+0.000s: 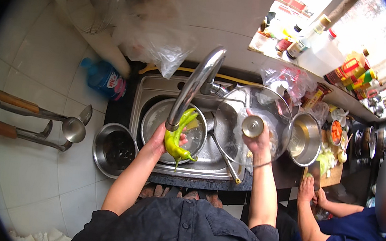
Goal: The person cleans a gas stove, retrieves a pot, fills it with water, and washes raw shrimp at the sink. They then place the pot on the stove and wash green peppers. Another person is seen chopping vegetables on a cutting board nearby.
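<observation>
My left hand (pixel 158 139) holds green peppers (pixel 175 141) under the spout of the chrome faucet (pixel 197 78). Below them, a round metal basin (pixel 147 124) sits in the stainless steel sink (pixel 192 172), with some water and a small yellowish piece inside. My right hand (pixel 261 140) grips the metal knob (pixel 253 126) of a clear glass pot lid (pixel 282 113), over the sink's right side and the counter. A long metal-handled tool (pixel 226 160) lies across the sink, its end past the front rim.
A steel bowl (pixel 99 145) with dark pieces in water stands left, near hanging ladles (pixel 73 130). Right is a steel pot (pixel 306 140) of liquid. A co-worker's hands (pixel 306 190) hold a cleaver (pixel 314 173) over a cutting board (pixel 333 175). Bottles (pixel 299 47) line the windowsill.
</observation>
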`<state>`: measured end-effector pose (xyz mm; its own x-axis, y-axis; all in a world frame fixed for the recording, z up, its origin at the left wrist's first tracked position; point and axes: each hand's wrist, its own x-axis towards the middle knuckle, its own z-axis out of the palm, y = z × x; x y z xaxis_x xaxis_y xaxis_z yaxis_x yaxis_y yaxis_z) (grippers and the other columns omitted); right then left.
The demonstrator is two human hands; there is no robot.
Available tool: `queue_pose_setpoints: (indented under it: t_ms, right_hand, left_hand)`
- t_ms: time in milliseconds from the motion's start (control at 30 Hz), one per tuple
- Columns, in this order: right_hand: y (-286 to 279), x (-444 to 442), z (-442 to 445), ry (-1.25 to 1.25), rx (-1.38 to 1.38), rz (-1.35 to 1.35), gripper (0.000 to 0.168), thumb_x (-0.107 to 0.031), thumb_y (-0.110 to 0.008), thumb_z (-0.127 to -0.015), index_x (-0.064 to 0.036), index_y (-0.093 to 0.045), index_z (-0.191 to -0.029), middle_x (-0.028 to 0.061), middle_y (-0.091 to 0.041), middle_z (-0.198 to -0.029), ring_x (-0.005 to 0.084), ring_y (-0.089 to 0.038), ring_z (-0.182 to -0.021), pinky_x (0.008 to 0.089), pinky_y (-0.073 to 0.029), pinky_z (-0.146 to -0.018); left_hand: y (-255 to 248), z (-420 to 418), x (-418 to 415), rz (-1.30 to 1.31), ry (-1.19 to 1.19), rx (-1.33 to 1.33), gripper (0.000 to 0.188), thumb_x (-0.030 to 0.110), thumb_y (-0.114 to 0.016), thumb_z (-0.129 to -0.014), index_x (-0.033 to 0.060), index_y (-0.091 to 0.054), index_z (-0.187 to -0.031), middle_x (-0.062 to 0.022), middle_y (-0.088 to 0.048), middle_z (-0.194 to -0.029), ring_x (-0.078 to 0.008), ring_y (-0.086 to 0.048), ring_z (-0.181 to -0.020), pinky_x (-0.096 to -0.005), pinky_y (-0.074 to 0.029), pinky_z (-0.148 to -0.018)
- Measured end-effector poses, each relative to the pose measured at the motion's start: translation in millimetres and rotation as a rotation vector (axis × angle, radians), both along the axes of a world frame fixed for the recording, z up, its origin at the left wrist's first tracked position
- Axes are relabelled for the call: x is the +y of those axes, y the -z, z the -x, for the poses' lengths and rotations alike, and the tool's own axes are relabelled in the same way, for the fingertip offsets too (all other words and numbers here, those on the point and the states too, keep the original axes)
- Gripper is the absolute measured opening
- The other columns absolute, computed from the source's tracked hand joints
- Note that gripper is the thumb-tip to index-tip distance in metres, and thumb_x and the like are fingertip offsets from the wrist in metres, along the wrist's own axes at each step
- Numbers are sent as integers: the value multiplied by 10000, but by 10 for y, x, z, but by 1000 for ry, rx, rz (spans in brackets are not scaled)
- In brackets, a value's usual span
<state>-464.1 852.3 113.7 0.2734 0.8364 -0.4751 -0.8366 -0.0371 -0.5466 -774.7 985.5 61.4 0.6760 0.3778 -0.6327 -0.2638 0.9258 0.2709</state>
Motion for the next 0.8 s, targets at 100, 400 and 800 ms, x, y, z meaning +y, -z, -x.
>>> queue_pose_setpoints:
  t_ms: [100, 400, 800]
  right_hand:
    - [173, 469, -97, -157, 13, -72, 463, -389, -351, -893, -102, -533, -1209, -5, -615, -835, 113, -552, -610, 236, -371, -405]
    - [321, 894, -225, -199, 100, -48, 498, -445, -315, -889, -133, -509, -1225, -3, -584, -749, 109, -459, -502, 221, -294, -354]
    - [60, 932, -35, -153, 254, -266, 551, -383, -403, -861, -33, -430, -1285, 132, -637, -947, 134, -522, -538, 232, -408, -427]
  left_hand:
    - [-22, 49, -64, 88, 67, -72, 500, 469, -388, -918, 62, -502, -1186, -165, -576, -905, -275, -599, -751, -523, -504, -777]
    - [-227, 212, -260, 119, -1, -114, 405, 305, -413, -910, 3, -469, -1174, -194, -580, -911, -288, -608, -765, -501, -509, -756]
    - [-267, 163, -390, 69, -8, 184, 412, 272, -475, -876, 10, -441, -1191, -201, -566, -953, -305, -593, -792, -512, -497, -766]
